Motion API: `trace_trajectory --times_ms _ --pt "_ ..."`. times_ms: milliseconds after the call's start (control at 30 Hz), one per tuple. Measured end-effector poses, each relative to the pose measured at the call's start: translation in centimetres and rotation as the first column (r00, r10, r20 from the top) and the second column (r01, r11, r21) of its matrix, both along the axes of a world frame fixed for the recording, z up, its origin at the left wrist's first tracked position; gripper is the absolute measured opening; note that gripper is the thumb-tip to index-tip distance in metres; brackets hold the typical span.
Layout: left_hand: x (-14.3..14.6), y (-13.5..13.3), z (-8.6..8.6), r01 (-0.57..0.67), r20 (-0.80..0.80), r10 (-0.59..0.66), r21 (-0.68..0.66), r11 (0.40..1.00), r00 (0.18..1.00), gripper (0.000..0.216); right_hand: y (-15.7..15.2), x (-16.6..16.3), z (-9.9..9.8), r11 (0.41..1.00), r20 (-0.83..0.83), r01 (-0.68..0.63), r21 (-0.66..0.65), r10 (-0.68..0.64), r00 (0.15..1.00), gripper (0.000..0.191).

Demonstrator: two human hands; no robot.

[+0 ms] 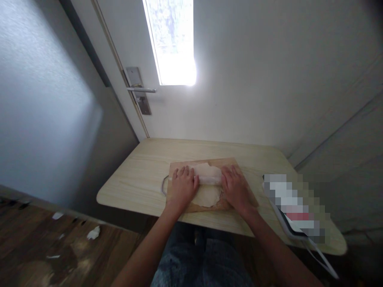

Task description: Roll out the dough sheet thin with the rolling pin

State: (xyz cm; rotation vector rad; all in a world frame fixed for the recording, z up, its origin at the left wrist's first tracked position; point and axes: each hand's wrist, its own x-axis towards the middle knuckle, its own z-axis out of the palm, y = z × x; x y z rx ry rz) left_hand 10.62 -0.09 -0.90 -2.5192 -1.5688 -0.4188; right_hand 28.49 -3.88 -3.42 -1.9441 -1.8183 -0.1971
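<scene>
A thin sheet of pale dough point(206, 197) lies on a wooden cutting board point(230, 162), its edge ragged. Across the dough rests a whitish rolling pin point(209, 180), its ends hidden under my hands. My left hand point(183, 184) presses over the pin's left end, fingers pointing away from me and bent over it. Over the right end lies my right hand point(235, 185), closed on the pin in the same way. Dough shows both beyond the pin and on the near side of it.
The board lies on a light wood-grain table point(128, 175) with rounded corners, against a white door with a metal handle point(142, 90). On the table's right stands a device point(287, 223), partly pixelated, with a white cable point(323, 261). White scraps point(93, 232) litter the floor.
</scene>
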Motion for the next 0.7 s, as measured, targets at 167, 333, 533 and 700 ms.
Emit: trace_trajectory --times_ms 167,333,533,700 --pt "0.1 0.6 0.4 0.005 -0.003 -0.005 -0.005 1.0 1.0 0.036 0.0 -0.2 0.1 1.0 0.015 0.026 0.007 -0.026 1.0 0.042" --pt "0.9 2.4 0.4 0.005 -0.006 -0.005 0.0 1.0 1.0 0.035 0.4 -0.2 0.5 0.998 0.024 0.043 -0.05 -0.042 0.999 0.043" --pt "2.5 5.3 0.4 -0.05 -0.001 0.05 -0.079 0.996 0.999 0.034 2.6 0.6 1.1 0.992 0.019 0.08 -0.094 -0.079 0.997 0.044" --pt "3.4 7.8 0.7 -0.048 -0.019 0.045 -0.178 0.983 0.999 0.037 4.6 1.4 1.7 0.976 0.041 0.092 -0.195 -0.086 0.995 0.047"
